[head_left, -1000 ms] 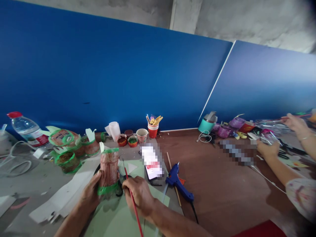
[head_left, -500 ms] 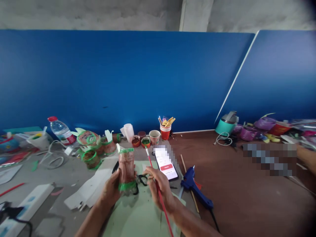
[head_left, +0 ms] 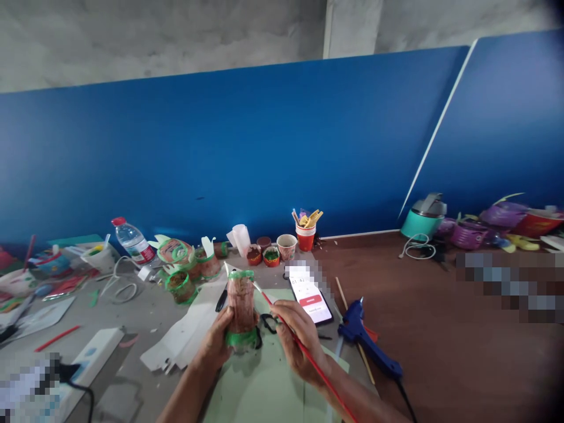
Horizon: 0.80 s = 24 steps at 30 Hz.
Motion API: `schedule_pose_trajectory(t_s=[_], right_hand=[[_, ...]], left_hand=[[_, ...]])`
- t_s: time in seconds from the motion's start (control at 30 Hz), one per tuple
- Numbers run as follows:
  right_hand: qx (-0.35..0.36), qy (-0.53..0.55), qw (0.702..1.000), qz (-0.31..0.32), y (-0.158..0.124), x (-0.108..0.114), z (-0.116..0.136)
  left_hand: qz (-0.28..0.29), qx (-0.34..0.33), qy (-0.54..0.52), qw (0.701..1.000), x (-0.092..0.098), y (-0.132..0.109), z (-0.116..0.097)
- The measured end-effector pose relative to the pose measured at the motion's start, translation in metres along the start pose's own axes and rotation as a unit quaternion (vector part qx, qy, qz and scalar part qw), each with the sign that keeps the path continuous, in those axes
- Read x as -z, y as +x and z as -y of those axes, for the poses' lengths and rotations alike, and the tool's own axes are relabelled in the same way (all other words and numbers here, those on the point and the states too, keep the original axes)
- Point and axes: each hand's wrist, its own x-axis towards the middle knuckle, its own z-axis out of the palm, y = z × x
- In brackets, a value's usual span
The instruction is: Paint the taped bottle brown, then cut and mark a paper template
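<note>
1. The left hand (head_left: pixel 220 338) grips a green-rimmed brown container (head_left: pixel 241 305).
2. The right hand (head_left: pixel 296 338) holds a red paintbrush (head_left: pixel 304 350), its tip near the container's top.
3. A blue glue gun (head_left: pixel 370 345) lies near a phone (head_left: pixel 309 294).

I count my 2 bare hands: 1 left hand (head_left: pixel 219 339) and 1 right hand (head_left: pixel 297 336). I also count 1 slim red-handled paintbrush (head_left: pixel 315 365) and 1 brown-painted plastic cylinder with green bands (head_left: pixel 241 304). Around me I count 1 blue plastic glue gun (head_left: pixel 371 345), 1 flat black-edged phone (head_left: pixel 315 305), 3 small round paint cups (head_left: pixel 271 262), 1 patterned white paper cup (head_left: pixel 287 251), 1 red-capped clear plastic bottle (head_left: pixel 133 242), 1 thin wooden stick (head_left: pixel 342 295) and 1 round teal container (head_left: pixel 420 224).
</note>
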Motion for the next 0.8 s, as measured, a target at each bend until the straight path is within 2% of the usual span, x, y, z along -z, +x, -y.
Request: schedule_pose_trajectory(t_s=[0.37, 0.6, 0.8], right_hand=[[-0.001, 0.002, 1.000, 0.008, -0.0002, -0.0004, -0.0017], [-0.046, -0.021, 0.998, -0.039, -0.0005, -0.0013, -0.0050], [0.011, 0.007, 1.000, 0.004, 0.0030, 0.0014, 0.0006]], left_hand=[[-0.005, -0.005, 0.017, 1.000, -0.0007, 0.0011, 0.0011], [0.016, 0.002, 0.010, 1.000, 0.0026, 0.0012, -0.0008], [0.015, -0.014, 0.046, 0.999, 0.0039, 0.0010, 0.0008]])
